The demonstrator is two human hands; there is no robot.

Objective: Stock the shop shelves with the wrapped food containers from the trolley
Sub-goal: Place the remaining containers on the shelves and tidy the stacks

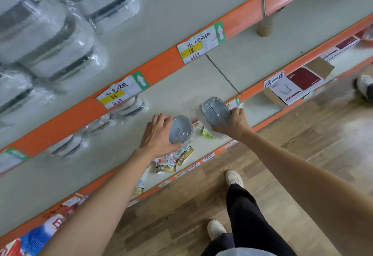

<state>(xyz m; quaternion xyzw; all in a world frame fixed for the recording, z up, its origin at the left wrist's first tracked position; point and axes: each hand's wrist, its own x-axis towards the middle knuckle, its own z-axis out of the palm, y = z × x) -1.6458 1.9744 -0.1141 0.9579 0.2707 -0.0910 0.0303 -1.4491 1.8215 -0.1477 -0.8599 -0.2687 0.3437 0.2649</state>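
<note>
Two wrapped containers are being set down on the middle shelf [181, 94], so the placing step is in hand. The left hand [157, 132] has its fingers spread and curved over the side of a grey-lidded container [180, 129], gripping it just above the shelf board. The right hand [235, 123] clasps a second container [216, 111] from its near end, thumb and fingers curled round the wrap; this one sits close to the shelf's front edge, right of the first.

Whether either container already rests on the shelf is hard to tell through the wrap and blur; they look about touching. The next move probably calls for lowering both flat, sliding them back from the front edge toward the stocked row [113, 118] further in on the same shelf, then letting go.

Loose sachets [182, 153] and a green scrap [207, 133] lie on the shelf right by the two containers, and could end up under them or tip them. Above the shelf, the upper tier holds larger wrapped boxes [50, 33], with price labels [198, 45] on its orange lip. Below the shelf, a box [298, 82] marked 13-4 sits on the lower tier. The trolley is not in view
</note>
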